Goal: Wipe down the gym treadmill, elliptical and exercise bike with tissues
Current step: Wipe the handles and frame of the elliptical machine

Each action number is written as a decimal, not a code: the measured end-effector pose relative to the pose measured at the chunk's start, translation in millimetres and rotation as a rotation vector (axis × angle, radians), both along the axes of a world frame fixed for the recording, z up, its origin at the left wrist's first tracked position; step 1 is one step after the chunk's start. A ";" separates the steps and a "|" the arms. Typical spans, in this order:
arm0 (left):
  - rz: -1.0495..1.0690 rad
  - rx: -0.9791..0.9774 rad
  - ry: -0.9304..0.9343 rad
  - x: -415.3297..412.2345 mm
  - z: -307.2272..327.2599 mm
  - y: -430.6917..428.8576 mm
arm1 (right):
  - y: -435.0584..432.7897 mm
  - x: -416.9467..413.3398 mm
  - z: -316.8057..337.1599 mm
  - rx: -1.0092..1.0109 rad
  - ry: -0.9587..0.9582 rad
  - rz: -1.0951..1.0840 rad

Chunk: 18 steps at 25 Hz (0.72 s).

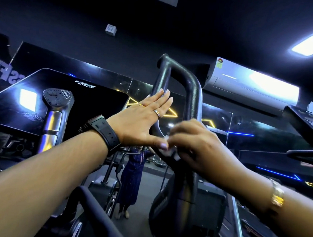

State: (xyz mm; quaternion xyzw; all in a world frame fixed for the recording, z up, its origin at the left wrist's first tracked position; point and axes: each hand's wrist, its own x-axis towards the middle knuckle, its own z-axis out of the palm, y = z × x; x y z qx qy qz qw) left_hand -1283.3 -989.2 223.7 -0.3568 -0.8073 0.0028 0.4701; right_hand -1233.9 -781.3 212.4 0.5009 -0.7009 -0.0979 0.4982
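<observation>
A black looped handlebar [193, 89] of a gym machine rises in the middle of the view. My left hand [144, 121] lies flat against its left bar, fingers straight, thumb stretched toward the right hand. My right hand [193, 146] is blurred and curls round a white tissue [169, 151], pressing it on the bar just below the loop. A black console screen [59, 98] of the machine tilts at the left, with a grey and chrome grip [55, 113] in front of it.
A mirror wall behind the machines shows a person in dark blue [131, 176]. A white air conditioner [253, 87] hangs at the upper right. Another machine's console [308, 120] is at the far right. A dark curved bar [94, 211] crosses the lower foreground.
</observation>
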 end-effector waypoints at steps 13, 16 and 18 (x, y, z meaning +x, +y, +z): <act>0.192 -0.138 0.202 10.5 -11.1 20.5 | 45.0 -19.8 27.8 -0.338 0.028 -0.012; 0.111 -0.066 0.325 9.9 -27.9 37.0 | 39.6 -34.2 -6.5 -0.644 -0.115 0.117; 0.072 -0.007 0.334 9.0 -34.2 42.0 | 31.4 -34.4 -45.4 -0.792 -0.092 0.185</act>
